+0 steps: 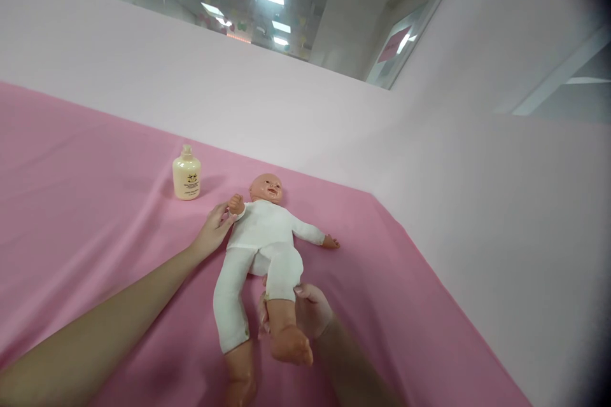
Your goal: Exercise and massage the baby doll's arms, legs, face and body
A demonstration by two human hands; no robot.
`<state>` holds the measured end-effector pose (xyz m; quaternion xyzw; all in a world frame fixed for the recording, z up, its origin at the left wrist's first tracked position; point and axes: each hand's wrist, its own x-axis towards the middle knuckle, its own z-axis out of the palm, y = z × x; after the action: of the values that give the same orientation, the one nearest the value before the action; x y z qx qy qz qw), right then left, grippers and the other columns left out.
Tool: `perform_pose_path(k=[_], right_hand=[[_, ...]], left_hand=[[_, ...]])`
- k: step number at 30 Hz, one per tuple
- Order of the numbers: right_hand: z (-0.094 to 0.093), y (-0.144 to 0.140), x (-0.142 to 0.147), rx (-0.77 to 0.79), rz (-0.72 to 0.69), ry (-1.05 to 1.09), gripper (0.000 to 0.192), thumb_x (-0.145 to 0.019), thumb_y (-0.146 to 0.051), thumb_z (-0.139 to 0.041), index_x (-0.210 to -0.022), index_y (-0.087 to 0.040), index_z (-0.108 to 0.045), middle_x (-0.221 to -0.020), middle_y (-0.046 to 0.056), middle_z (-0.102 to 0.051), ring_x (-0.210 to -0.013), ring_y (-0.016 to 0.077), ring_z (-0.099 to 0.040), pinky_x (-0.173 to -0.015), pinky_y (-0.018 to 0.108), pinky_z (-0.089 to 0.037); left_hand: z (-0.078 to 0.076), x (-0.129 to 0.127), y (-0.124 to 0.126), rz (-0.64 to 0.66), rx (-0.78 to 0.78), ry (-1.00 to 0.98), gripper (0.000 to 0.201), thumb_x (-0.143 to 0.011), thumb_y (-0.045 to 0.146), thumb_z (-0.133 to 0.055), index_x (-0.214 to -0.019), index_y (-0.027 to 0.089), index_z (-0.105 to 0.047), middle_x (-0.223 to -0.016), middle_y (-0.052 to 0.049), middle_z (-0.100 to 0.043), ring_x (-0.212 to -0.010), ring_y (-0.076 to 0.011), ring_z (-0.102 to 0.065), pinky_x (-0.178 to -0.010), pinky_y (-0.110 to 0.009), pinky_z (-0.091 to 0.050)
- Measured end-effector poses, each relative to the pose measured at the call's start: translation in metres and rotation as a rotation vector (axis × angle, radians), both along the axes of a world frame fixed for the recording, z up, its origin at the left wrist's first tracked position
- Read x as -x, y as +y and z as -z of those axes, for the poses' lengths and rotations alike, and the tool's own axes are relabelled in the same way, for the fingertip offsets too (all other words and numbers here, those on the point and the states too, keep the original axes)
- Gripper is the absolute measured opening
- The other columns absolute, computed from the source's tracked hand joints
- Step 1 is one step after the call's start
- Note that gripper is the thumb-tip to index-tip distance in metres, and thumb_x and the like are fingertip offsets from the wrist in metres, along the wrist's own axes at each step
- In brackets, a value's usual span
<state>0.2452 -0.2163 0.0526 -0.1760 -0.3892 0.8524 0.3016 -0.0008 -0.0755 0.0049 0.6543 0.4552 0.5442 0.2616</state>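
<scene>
A baby doll (260,235) in a white suit lies face up on a pink cloth (86,203), head pointing away from me. My left hand (213,229) reaches to the doll's raised arm and holds it near the wrist. My right hand (310,310) grips the doll's lower leg from below and lifts it, so the bare foot points toward me. The doll's other leg lies flat on the cloth.
A small cream bottle (186,173) stands upright on the cloth, left of the doll's head. Pale pink walls (477,216) rise behind and to the right. Ceiling lights show above the back wall.
</scene>
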Motion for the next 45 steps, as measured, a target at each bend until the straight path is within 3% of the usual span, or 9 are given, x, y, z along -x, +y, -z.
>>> perform_pose_path(k=[7,13,17,22,27,35,39,45], right_hand=[[0.0,0.01,-0.006,0.114,0.28,-0.023,0.038,-0.082,-0.058,-0.068,-0.086,-0.021,-0.063,-0.07,0.0,-0.059,-0.063,0.0153,-0.05,-0.079,0.037,-0.048],[-0.001,0.011,-0.001,0.058,0.37,-0.107,0.039,-0.087,-0.059,-0.066,-0.078,-0.021,-0.061,-0.076,0.003,-0.062,-0.073,0.0181,-0.056,-0.082,0.039,-0.049],[0.003,0.009,0.0,0.064,0.344,-0.109,0.04,-0.085,-0.062,-0.069,-0.083,-0.021,-0.065,-0.073,0.004,-0.063,-0.076,0.0211,-0.06,-0.081,0.041,-0.051],[0.002,0.003,-0.001,0.007,0.251,-0.087,0.04,-0.079,-0.058,-0.076,-0.094,-0.021,-0.07,-0.084,0.006,-0.07,-0.087,0.0231,-0.067,-0.081,0.036,-0.052],[0.0,-0.004,0.003,-0.065,0.091,-0.086,0.039,-0.076,-0.052,-0.078,-0.093,-0.018,-0.072,-0.092,0.011,-0.074,-0.097,0.0261,-0.069,-0.076,0.034,-0.052],[-0.003,-0.006,-0.001,-0.136,-0.098,-0.151,0.048,-0.069,-0.042,-0.088,-0.106,-0.016,-0.075,-0.103,0.012,-0.077,-0.101,0.0253,-0.071,-0.091,0.037,-0.052],[-0.002,-0.006,-0.001,-0.108,-0.068,-0.137,0.056,-0.069,-0.045,-0.089,-0.114,-0.015,-0.073,-0.104,0.013,-0.076,-0.097,0.0241,-0.071,-0.086,0.034,-0.053],[-0.001,-0.005,-0.001,0.008,0.198,-0.002,0.052,-0.075,-0.057,-0.085,-0.109,-0.02,-0.071,-0.095,0.006,-0.073,-0.075,0.0165,-0.064,-0.078,0.033,-0.052]], left_hand=[[0.0,0.001,-0.006,0.016,-0.098,0.149,0.041,-0.097,0.047,-0.052,-0.13,0.024,-0.062,-0.136,-0.011,-0.065,-0.128,-0.0305,-0.055,-0.117,-0.053,-0.038],[0.006,0.001,-0.007,0.03,-0.094,0.209,0.045,-0.097,0.048,-0.053,-0.136,0.027,-0.061,-0.143,-0.01,-0.061,-0.136,-0.0315,-0.05,-0.12,-0.054,-0.036],[0.007,0.001,-0.006,0.037,-0.094,0.223,0.046,-0.098,0.048,-0.053,-0.138,0.028,-0.061,-0.144,-0.01,-0.06,-0.139,-0.0313,-0.048,-0.121,-0.054,-0.036],[0.005,0.001,-0.006,0.027,-0.087,0.226,0.044,-0.097,0.046,-0.054,-0.137,0.028,-0.061,-0.143,-0.009,-0.061,-0.136,-0.0311,-0.05,-0.119,-0.054,-0.037],[0.004,0.001,-0.007,0.03,-0.081,0.212,0.044,-0.098,0.046,-0.053,-0.137,0.027,-0.06,-0.143,-0.009,-0.06,-0.136,-0.0308,-0.05,-0.119,-0.052,-0.037],[0.002,0.0,-0.001,-0.056,-0.061,0.125,0.04,-0.098,0.048,-0.049,-0.123,0.02,-0.063,-0.122,-0.013,-0.069,-0.116,-0.0314,-0.061,-0.106,-0.053,-0.047],[0.003,0.0,0.001,-0.063,-0.057,0.089,0.04,-0.097,0.048,-0.049,-0.122,0.02,-0.062,-0.122,-0.013,-0.07,-0.115,-0.0309,-0.062,-0.105,-0.052,-0.048],[0.001,0.0,-0.003,-0.05,-0.068,0.163,0.04,-0.097,0.046,-0.049,-0.125,0.021,-0.064,-0.126,-0.012,-0.068,-0.12,-0.0313,-0.06,-0.109,-0.052,-0.045]])
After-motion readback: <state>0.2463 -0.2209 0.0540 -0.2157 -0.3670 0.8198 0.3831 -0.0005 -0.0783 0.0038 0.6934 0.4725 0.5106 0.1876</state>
